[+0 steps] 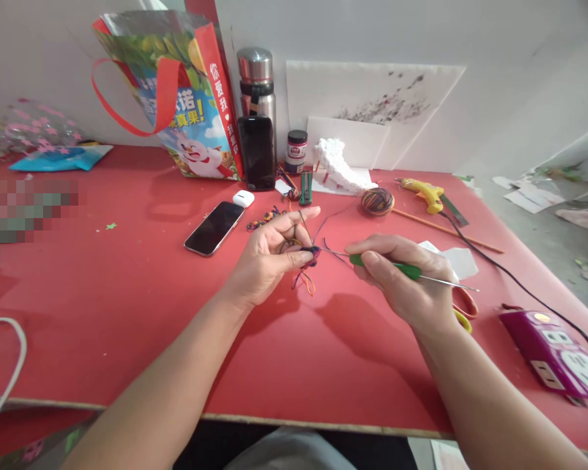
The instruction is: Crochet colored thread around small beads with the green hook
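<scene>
My left hand (277, 254) pinches a small piece of dark crochet work (314, 254) between thumb and fingers. Yarn runs over its raised index finger, and loose orange and purple ends hang below. In my right hand (406, 267) is a crochet hook with a green handle (407, 269), held like a pen; its thin metal tip reaches to the crochet piece, while a second metal end sticks out behind. Whether the tip sits inside a stitch is too small to tell. A multicoloured yarn ball (377, 201) lies beyond my hands, with a strand leading toward the left one.
A phone (215, 227) and white earbud case (243, 198) lie left of my hands. Behind stand a shopping bag (200, 124), an upright phone (257, 153) and a steel flask (255, 65). To the right are a yellow glue gun (423, 194), scissors (464, 310) and a purple power strip (553, 352).
</scene>
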Available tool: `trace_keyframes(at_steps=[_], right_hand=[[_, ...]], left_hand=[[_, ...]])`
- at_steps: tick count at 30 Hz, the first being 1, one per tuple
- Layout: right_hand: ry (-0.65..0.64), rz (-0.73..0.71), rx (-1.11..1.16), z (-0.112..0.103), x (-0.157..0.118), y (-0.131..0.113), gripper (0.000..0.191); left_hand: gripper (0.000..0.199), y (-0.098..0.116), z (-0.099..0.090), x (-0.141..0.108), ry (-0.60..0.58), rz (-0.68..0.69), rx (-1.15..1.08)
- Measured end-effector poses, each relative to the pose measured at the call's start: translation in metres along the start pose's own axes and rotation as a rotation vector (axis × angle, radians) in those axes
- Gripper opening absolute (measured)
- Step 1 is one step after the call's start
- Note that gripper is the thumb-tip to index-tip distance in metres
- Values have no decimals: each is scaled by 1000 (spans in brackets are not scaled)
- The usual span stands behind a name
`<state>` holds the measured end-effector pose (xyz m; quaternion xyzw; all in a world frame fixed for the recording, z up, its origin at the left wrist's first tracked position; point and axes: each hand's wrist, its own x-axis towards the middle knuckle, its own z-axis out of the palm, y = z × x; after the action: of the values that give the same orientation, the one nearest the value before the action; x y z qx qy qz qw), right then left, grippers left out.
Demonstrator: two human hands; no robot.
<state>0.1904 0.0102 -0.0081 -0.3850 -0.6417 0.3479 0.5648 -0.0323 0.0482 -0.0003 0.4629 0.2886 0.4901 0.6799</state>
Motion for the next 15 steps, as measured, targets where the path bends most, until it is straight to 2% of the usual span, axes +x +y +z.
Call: trace_keyframes(at_steps=[7, 15], right_hand=[[-23, 76, 111, 1, 3, -2, 9], [-12, 279, 381, 9, 5, -1, 28]], left_hand=[[46, 0, 0, 0, -7, 6, 10], [44, -4, 5, -2, -69, -43, -71]])
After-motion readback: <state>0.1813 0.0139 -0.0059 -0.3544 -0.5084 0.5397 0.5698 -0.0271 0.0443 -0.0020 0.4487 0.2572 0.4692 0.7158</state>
